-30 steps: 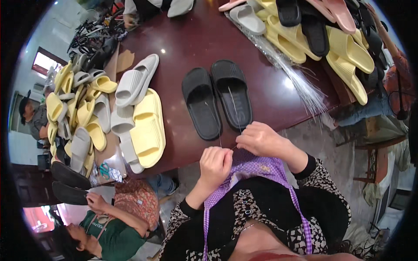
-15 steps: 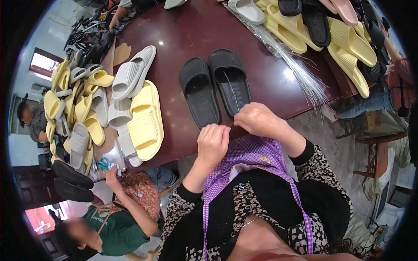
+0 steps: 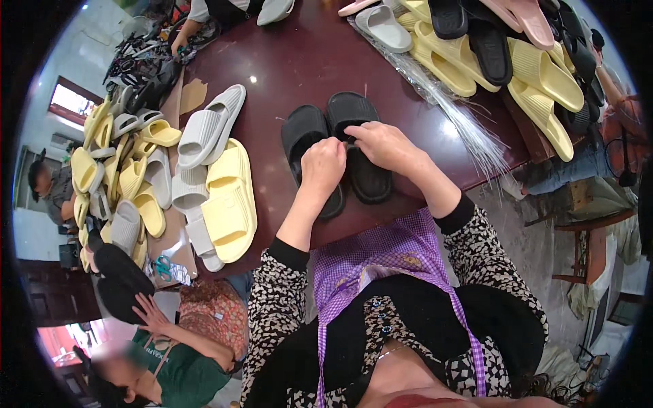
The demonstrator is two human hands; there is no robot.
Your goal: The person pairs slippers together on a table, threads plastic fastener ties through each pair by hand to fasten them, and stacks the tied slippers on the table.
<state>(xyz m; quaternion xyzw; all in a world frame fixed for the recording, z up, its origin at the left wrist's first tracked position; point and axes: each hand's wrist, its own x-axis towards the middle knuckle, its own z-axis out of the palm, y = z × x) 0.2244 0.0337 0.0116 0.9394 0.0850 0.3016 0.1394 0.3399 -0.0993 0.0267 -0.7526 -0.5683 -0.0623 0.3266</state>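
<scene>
Side by side on the table lie two black slide sandals, a left one and a right one, toes away from me. My left hand is closed over the inner side of the left sandal. Beside it my right hand pinches at the strap opening of the right sandal, fingertips close to the left hand. Whatever the fingers of either hand hold is hidden or too thin to make out.
Grey and yellow slides lie left of the pair, beside a larger pile. A bundle of clear plastic strands and more slides are at the right. Teal-handled scissors lie near a co-worker's hand.
Both hands have moved forward from the heels to the middle of the black sandals. The thin strand across the right sandal no longer shows. The co-worker's hand moved from the scissors to black slides.
</scene>
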